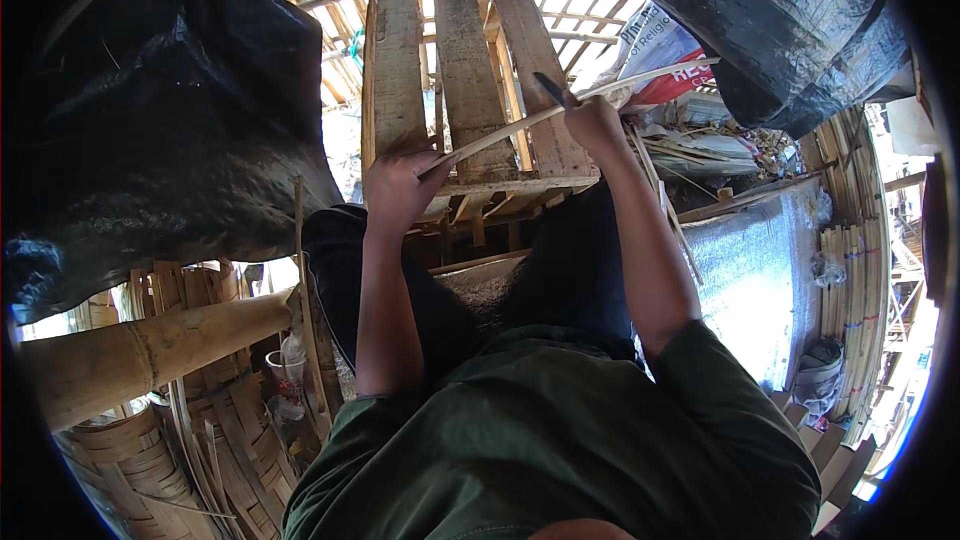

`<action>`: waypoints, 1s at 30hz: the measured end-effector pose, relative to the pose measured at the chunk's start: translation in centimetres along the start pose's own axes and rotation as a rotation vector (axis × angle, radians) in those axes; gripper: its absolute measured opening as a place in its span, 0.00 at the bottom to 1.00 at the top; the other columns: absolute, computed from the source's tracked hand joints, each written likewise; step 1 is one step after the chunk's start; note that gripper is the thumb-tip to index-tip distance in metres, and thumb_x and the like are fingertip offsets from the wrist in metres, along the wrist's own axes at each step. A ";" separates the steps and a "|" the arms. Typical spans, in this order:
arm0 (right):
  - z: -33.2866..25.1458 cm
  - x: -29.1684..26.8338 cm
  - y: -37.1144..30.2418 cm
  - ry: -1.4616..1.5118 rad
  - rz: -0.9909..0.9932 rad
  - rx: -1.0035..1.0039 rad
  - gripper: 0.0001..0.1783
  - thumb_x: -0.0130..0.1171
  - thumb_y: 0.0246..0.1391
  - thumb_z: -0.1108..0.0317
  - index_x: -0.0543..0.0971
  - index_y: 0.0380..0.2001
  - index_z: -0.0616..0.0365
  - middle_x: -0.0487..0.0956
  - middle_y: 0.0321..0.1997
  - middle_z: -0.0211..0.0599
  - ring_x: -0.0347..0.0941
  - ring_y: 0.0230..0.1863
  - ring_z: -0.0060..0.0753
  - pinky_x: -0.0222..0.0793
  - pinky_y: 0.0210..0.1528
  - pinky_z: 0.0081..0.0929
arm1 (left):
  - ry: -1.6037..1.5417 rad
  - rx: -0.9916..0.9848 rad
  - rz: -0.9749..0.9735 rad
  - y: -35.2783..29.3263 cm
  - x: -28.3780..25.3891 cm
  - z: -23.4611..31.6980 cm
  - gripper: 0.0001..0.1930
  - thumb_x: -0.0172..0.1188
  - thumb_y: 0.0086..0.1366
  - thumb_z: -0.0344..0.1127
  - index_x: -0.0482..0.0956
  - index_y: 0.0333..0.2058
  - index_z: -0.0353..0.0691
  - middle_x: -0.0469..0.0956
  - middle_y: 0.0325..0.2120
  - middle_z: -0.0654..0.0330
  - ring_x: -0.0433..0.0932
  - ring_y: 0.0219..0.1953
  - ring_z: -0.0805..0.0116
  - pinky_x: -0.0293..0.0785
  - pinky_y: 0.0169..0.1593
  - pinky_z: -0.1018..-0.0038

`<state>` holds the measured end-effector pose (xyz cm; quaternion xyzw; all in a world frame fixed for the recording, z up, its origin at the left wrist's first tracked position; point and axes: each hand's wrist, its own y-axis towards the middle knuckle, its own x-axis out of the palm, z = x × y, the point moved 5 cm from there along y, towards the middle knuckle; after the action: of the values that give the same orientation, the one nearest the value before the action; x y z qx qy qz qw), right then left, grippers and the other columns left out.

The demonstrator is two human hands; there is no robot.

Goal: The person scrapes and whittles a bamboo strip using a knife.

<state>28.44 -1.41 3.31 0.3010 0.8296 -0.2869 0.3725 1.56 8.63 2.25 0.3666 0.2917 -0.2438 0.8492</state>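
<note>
A long pale bamboo strip (505, 131) slants across in front of me, rising from lower left to upper right. My left hand (398, 188) is closed around its near left end. Closed on a knife, my right hand (594, 126) is at the strip's middle, and the strip carries on past it to the right. The dark knife blade (547, 89) sticks out up and to the left from my fist, with its handle hidden in my fingers. Beneath both hands is a bench of wooden planks (468, 75) with gaps between them.
Black plastic sheeting (170, 130) hangs at left and more sheeting (760, 20) at upper right. A thick bamboo pole (150, 345) lies at left, above a woven bamboo basket (130, 465) and a plastic cup (286, 370). At right are a silvery sheet (755, 270) and stacked bamboo slats (855, 270).
</note>
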 end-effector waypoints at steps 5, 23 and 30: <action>-1.5 1.7 -1.4 -0.164 -0.012 -0.146 0.39 0.47 0.66 0.40 0.82 0.36 0.76 0.80 0.35 0.74 0.80 0.44 0.72 0.74 0.52 0.56 | 0.072 -0.024 -0.045 -0.3 0.0 0.0 0.09 0.71 0.59 0.43 0.88 0.27 0.45 0.82 0.21 0.59 0.82 0.25 0.55 0.81 0.42 0.64; -0.2 1.8 -2.8 0.003 0.021 -0.056 0.36 0.49 0.67 0.44 0.82 0.27 0.73 0.80 0.27 0.68 0.81 0.37 0.68 0.75 0.43 0.54 | 0.059 0.020 -0.025 0.2 -0.6 0.7 0.11 0.69 0.61 0.43 0.86 0.25 0.42 0.78 0.16 0.57 0.78 0.20 0.55 0.81 0.47 0.63; 1.6 -0.8 -4.8 0.222 0.157 0.037 0.33 0.53 0.65 0.48 0.81 0.24 0.74 0.80 0.22 0.62 0.81 0.27 0.59 0.73 0.32 0.45 | -0.053 -0.215 -0.089 -0.6 -2.3 0.6 0.09 0.70 0.62 0.35 0.85 0.26 0.37 0.75 0.15 0.54 0.82 0.23 0.60 0.69 0.26 0.64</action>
<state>26.15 -5.93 4.29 0.4017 0.8343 -0.2373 0.2939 -0.30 8.30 3.86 0.2536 0.3098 -0.2583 0.8792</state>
